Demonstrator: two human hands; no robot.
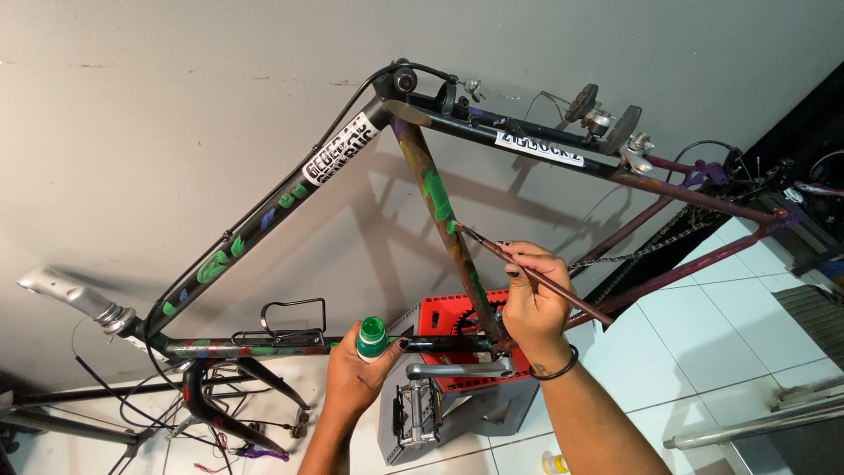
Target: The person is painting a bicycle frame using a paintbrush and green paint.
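A bicycle frame (pixel 264 215) stands upside down against a grey wall, black with green and brown paint patches. My right hand (pixel 533 295) holds a thin brown paintbrush (pixel 563 288), its tip touching the seat tube (pixel 437 207) near a green patch. My left hand (pixel 356 374) grips a small green paint bottle (pixel 372 338) just in front of the down tube, beside a black bottle cage (pixel 290 321). A black band circles my right wrist.
The frame's crank area rests over a red crate (pixel 448 317) on a grey stand, with a silver crank arm (pixel 457 369) and pedal (pixel 415 415) below. A chain (pixel 659 233) hangs along the maroon rear stays. White floor tiles lie at right; cables trail at lower left.
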